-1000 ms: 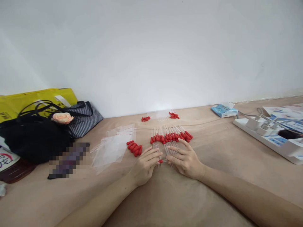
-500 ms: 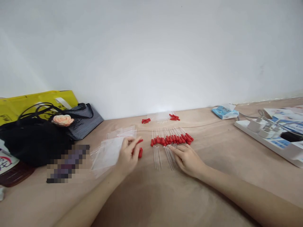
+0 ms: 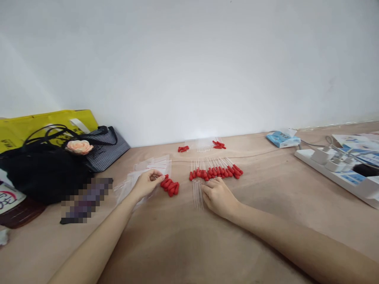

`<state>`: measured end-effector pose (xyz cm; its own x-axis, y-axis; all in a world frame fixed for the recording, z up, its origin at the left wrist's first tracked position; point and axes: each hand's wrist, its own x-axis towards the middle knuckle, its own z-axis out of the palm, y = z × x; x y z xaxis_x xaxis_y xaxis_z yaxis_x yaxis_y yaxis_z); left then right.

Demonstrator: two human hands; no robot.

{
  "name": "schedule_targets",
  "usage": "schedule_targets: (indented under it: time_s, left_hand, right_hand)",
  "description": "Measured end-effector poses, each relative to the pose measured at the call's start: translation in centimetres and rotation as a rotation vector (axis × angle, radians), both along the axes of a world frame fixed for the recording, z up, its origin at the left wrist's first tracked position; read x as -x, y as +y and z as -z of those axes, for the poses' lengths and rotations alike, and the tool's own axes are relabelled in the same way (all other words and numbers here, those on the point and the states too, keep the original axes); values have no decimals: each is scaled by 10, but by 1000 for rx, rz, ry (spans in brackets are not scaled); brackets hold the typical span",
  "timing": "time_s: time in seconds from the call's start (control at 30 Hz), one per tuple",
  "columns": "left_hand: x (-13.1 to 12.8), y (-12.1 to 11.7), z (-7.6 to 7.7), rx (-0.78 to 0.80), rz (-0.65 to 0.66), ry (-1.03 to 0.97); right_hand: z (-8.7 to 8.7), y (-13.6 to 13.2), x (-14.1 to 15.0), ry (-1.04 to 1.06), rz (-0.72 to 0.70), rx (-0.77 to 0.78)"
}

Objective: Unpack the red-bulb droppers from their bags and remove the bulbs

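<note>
My left hand (image 3: 148, 184) is at the left end of a small pile of red rubber bulbs (image 3: 171, 187), its thumb and fingertips pinched at the uppermost bulb. Several thin clear tubes (image 3: 197, 196) lie side by side to the left of my right hand (image 3: 219, 197). That hand is closed, palm down, with its fingertips curled at the tubes' edge; what lies under it is hidden. Just beyond it runs a row of droppers (image 3: 217, 172), red bulbs towards me and clear stems pointing at the wall.
Clear zip bags (image 3: 128, 188) lie left of the bulbs. Small red-bulb groups (image 3: 183, 148) sit near the wall. At left are a striped bag (image 3: 103, 152), black bag (image 3: 44, 173) and yellow bag (image 3: 44, 118). A tissue pack (image 3: 282, 139) and power strip (image 3: 331, 167) are at right.
My left hand has drawn back to the left, uncovering the red bulb pile. My right hand has shifted left and now covers the second group of clear tubes.
</note>
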<state>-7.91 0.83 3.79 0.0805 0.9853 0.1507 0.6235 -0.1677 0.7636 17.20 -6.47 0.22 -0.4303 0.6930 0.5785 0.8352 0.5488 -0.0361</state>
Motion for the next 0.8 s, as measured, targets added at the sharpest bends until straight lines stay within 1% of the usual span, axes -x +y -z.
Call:
schedule_targets:
  time_s: [0.1,0.17,0.27,0.3,0.37,0.43,0.5,0.53,0.63,0.7,0.8]
  left_hand:
    - [-1,0,-1,14,18,33]
    - [1,0,-1,-19,-8,75]
    - [1,-1,-3,-140,-103,179]
    - [-1,-2,-4,-191,-114,224]
    - [-10,-5,-6,-283,-68,322]
    - [-26,-8,-10,-319,49,410]
    - [-45,-9,-14,-279,155,501]
    - [-55,-8,-16,-232,193,550]
    - [-79,-2,-18,-71,265,663]
    - [-88,5,-17,1,287,700]
    - [-92,15,-13,59,301,718]
  right_hand:
    - [1,-4,2,-5,0,47]
    - [-1,-8,2,-3,-3,97]
    - [-4,-12,0,0,-8,165]
    - [-5,-14,0,0,-10,182]
    - [-6,-15,-1,-6,-20,209]
    - [-6,-16,-1,-17,-28,228]
    - [-6,-17,-1,-17,-32,239]
    - [-7,-18,-2,-10,-32,242]
    - [-8,-18,-6,34,-28,233]
    - [-8,-17,-13,76,-16,204]
    - [-6,-15,-26,143,9,158]
